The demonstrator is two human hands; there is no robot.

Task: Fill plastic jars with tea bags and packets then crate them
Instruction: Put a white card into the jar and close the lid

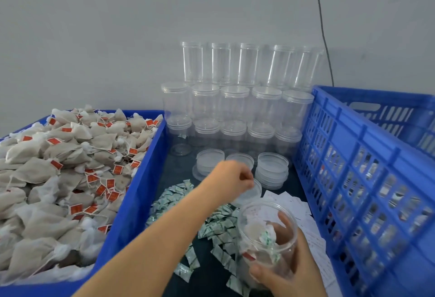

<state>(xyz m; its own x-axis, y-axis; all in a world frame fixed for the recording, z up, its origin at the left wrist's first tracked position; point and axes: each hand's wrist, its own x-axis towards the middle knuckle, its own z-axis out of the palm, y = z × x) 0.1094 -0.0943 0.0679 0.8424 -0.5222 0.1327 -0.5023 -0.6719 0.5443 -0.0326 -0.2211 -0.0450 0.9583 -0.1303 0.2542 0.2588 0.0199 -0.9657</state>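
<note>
My right hand grips a clear plastic jar low at the centre right; tea bags and a green-printed packet lie inside it. My left hand reaches forward over the dark table, fingers curled and pinching a clear lid by its edge. Behind that lid stand short stacks of lids. Small green-and-white packets are scattered under my left forearm. A blue bin on the left is heaped with tea bags bearing red tags.
Rows of empty clear jars are stacked against the grey wall. A slotted blue crate stands on the right with filled jars behind its wall. White paper slips lie beside the crate. A black cable hangs down the wall.
</note>
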